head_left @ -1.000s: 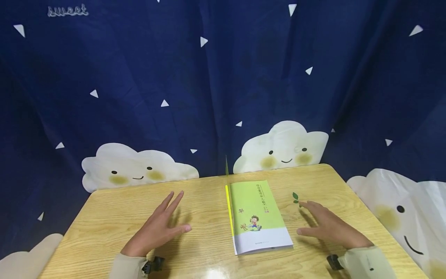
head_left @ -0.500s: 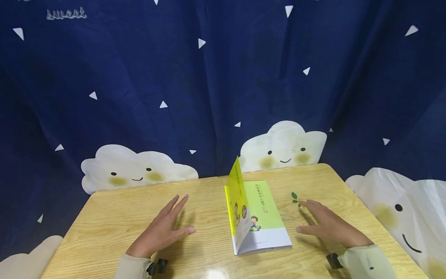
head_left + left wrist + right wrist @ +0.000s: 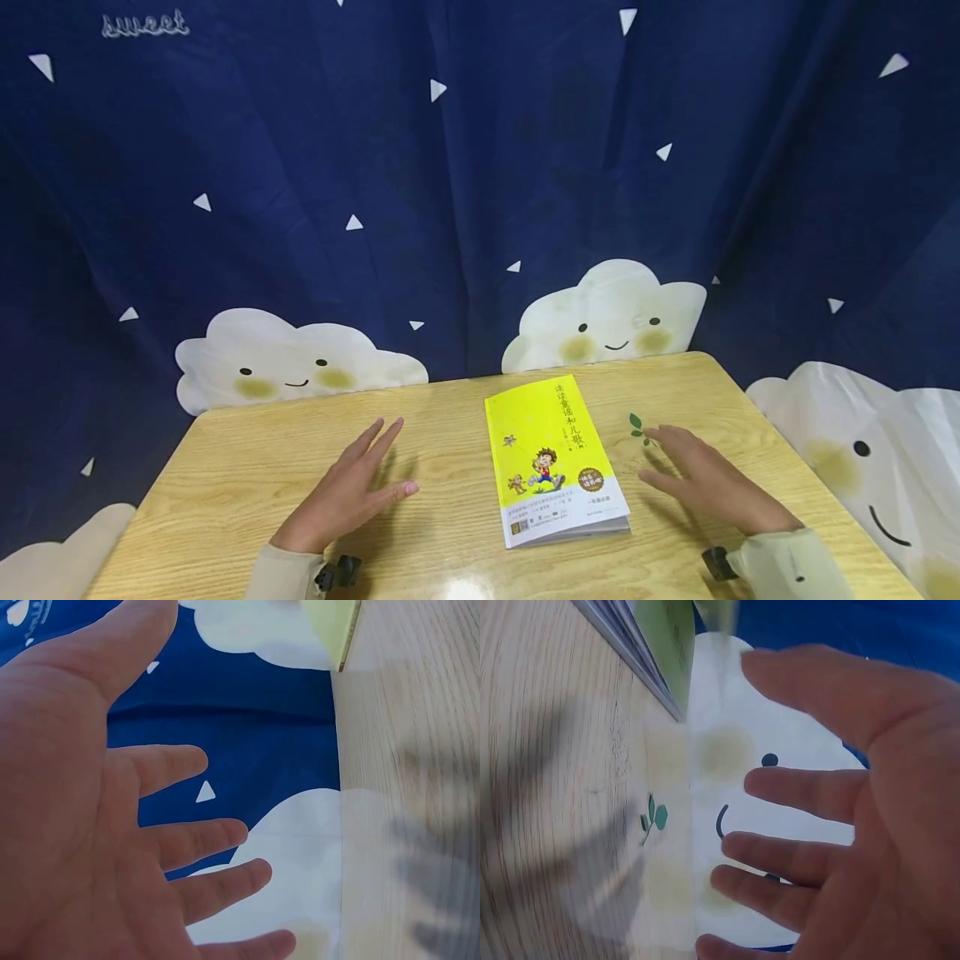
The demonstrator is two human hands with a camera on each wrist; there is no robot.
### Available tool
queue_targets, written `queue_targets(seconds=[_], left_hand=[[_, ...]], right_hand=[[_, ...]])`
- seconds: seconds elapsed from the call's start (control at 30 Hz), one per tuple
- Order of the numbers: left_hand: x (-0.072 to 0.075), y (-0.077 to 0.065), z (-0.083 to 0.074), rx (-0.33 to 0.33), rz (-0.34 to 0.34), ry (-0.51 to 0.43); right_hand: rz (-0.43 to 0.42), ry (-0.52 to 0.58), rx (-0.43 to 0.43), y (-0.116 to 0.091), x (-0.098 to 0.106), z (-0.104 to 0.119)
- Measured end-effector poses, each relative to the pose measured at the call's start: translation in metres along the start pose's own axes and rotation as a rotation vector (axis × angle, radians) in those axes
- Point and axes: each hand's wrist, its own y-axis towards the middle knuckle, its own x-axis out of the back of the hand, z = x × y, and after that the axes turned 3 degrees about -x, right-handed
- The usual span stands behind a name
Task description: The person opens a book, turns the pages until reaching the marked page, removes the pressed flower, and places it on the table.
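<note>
A thin book (image 3: 555,458) with a bright yellow cover lies on the wooden table, between the two hands. Its cover shows a cartoon child and a white lower band. To its left hovers the left hand (image 3: 341,496), palm inward with fingers spread, touching nothing. On the other side the right hand (image 3: 708,479) is held out likewise, its thumb close to the book's right edge but apart from it. Both palms look bare in the wrist views. The right wrist view shows the book's page edges and a green cover (image 3: 671,652), with a blurred strip beside it.
The light wooden table (image 3: 435,517) ends against a dark blue curtain (image 3: 300,167) printed with smiling clouds and white triangles. A small green leaf sprig (image 3: 636,422) is on the tabletop by the right fingertips; whether printed or real, I cannot tell.
The yellow cover, earlier standing upright edge-on, then leaning right over the green one, now lies down across the book. The left hand shifted slightly right; the right hand barely moved.
</note>
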Motion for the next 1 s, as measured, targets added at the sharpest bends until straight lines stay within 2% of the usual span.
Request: queue_targets(seconds=[0.2,0.37,0.5,0.6,0.73,1.0], left_hand=[[-0.002,0.001,0.000,-0.016,-0.006,-0.004],[-0.004,0.001,0.000,-0.020,-0.003,0.001],[-0.005,0.001,0.000,-0.017,0.001,0.001],[-0.005,0.002,0.001,-0.017,0.001,0.007],[-0.008,0.004,0.002,-0.038,-0.025,0.045],[-0.010,0.005,0.003,-0.060,-0.081,0.081]], right_hand=[[-0.049,0.023,0.045,0.005,-0.012,0.011],[-0.059,-0.010,0.088,0.007,-0.031,0.035],[-0.031,-0.048,0.148,0.005,-0.046,0.063],[0.013,-0.076,0.200,0.006,-0.058,0.074],[0.044,-0.106,0.246,0.009,-0.073,0.072],[0.111,-0.130,0.188,0.010,-0.083,0.063]])
